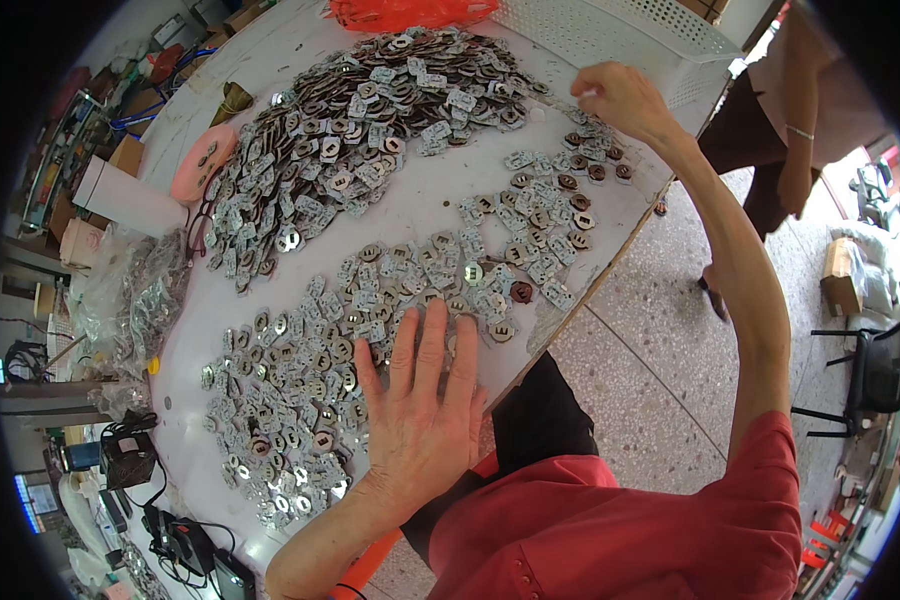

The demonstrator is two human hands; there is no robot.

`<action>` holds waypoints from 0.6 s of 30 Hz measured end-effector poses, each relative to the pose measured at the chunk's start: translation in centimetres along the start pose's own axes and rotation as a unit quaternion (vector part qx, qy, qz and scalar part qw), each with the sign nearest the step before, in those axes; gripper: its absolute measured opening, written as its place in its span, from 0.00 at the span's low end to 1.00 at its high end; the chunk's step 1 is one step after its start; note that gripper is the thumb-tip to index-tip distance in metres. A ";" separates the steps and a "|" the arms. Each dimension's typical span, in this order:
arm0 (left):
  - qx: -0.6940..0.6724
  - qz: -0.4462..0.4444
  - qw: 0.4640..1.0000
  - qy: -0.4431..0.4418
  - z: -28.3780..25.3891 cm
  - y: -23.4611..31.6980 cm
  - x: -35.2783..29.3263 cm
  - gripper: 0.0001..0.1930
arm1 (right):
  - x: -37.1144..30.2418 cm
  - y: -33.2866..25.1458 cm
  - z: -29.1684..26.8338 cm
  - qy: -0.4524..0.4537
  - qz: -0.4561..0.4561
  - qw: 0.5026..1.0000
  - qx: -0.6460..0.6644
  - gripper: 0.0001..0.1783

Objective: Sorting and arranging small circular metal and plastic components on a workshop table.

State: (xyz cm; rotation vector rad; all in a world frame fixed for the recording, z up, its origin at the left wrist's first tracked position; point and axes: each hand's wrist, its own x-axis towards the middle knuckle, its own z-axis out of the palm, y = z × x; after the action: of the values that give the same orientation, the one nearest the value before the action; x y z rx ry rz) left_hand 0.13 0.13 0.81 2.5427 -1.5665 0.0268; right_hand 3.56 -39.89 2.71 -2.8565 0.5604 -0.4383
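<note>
A white table (pixel 425 200) is covered with small flat metal and brown plates. My left hand (pixel 420 410) lies flat, palm down, with fingers spread on a loose spread of these plates (pixel 300 390) near the table's front edge. My right hand (pixel 615 95) reaches to the far right of the table, fingers pinched together above a smaller group of plates (pixel 540 210); whether it holds one I cannot tell. A dense heap of the plates (pixel 350 130) fills the far part of the table.
A white perforated tray (pixel 620 30) and an orange bag (pixel 400 12) lie at the table's far end. A pink holder (pixel 202 162) and clear bags of parts (pixel 135 300) sit at the left. Another person (pixel 800 120) stands at the right. A black chair (pixel 870 375) stands on the speckled floor.
</note>
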 end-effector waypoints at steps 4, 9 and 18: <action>-0.008 0.003 1.000 -0.001 -0.1 0.2 0.2 0.33 | 3.3 0.4 3.0 0.051 -0.063 0.995 0.062 0.16; -0.021 0.012 0.999 0.033 0.2 0.0 0.2 0.31 | 4.7 0.0 4.9 0.052 -0.034 0.996 0.069 0.16; -0.015 0.004 1.000 0.007 0.0 0.0 0.0 0.34 | 3.5 1.8 3.7 0.041 -0.001 0.995 0.092 0.12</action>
State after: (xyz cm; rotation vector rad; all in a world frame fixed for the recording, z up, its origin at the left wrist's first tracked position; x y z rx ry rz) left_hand 0.11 0.10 0.77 2.5088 -1.5598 0.0224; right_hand 7.24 -42.36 -0.37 -2.6735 0.5028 -0.5791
